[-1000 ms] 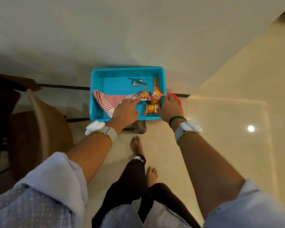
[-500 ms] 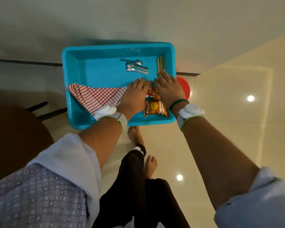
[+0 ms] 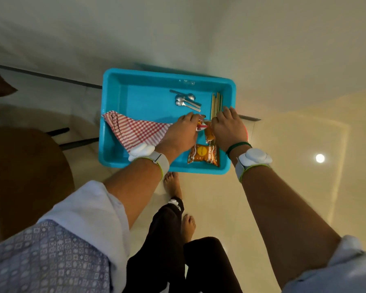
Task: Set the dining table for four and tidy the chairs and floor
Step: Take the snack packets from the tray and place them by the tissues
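Observation:
A turquoise tray (image 3: 114,98) lies on a glass tabletop, and both my hands reach into it. It holds a red-checked cloth (image 3: 133,129) on the left, three metal spoons (image 3: 185,100) and a bundle of wooden sticks (image 3: 217,102) toward the far right. My left hand (image 3: 181,134) curls its fingers on a small red-and-white snack packet (image 3: 200,127). Close beside it, my right hand (image 3: 228,129) pinches the top of an orange snack packet (image 3: 210,134). Another orange packet (image 3: 204,156) lies flat by the near rim, untouched.
A brown chair seat (image 3: 25,176) stands below the glass at left. A sliver of something red (image 3: 246,132) shows under the tray's right side. My bare feet (image 3: 173,182) stand on the glossy cream floor (image 3: 294,144), seen through the glass.
Both hands have moved from the tray's near rim farther in, over the snack packets. The view has shifted, so the tray looks larger and nearer.

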